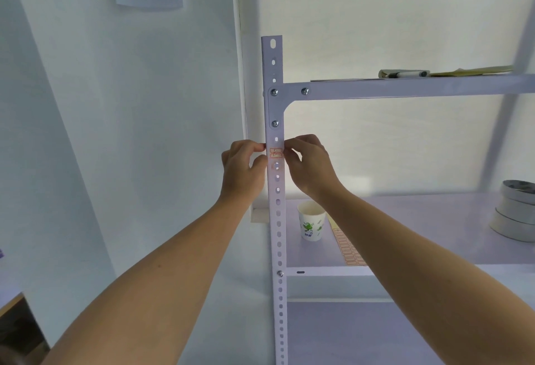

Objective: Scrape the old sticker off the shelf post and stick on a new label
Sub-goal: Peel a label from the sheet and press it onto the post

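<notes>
Two hands meet at the post (278, 220), level with a red-bordered label (276, 153) stuck flat on its face. The left hand (243, 168) has curled fingers, thumb and forefinger pinching the post's left edge just beside the label. The right hand (309, 165) curls its fingertips to the opposite edge (whether they grip post or label end, I cannot tell). No scraper is in either hand, and a sheet (348, 249) of matching labels lies on the shelf near a cup (312, 221), so this is probably the new label being pressed down, with little left to do. Its handwriting is too small to read, and the right forearm covers part of the sheet.
</notes>
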